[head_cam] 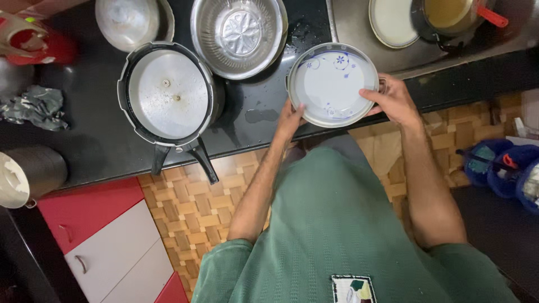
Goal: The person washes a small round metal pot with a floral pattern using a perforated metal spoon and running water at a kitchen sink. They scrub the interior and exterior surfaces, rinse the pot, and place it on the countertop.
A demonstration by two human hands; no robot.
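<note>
A round white plate [332,84] with a blue flower pattern is held face up over the front edge of the black counter [90,134]. My left hand [292,119] grips its near left rim, thumb on top. My right hand [394,101] grips its right rim, thumb lying across the edge. Both arms reach forward from my green shirt.
Left of the plate stand a pressure cooker [168,95] with black handles over the counter edge, a steel bowl [238,35] and a steel lid [132,21]. A sink [359,28] at the back right holds a white plate [392,21] and a pot [452,15]. Water lies on the counter.
</note>
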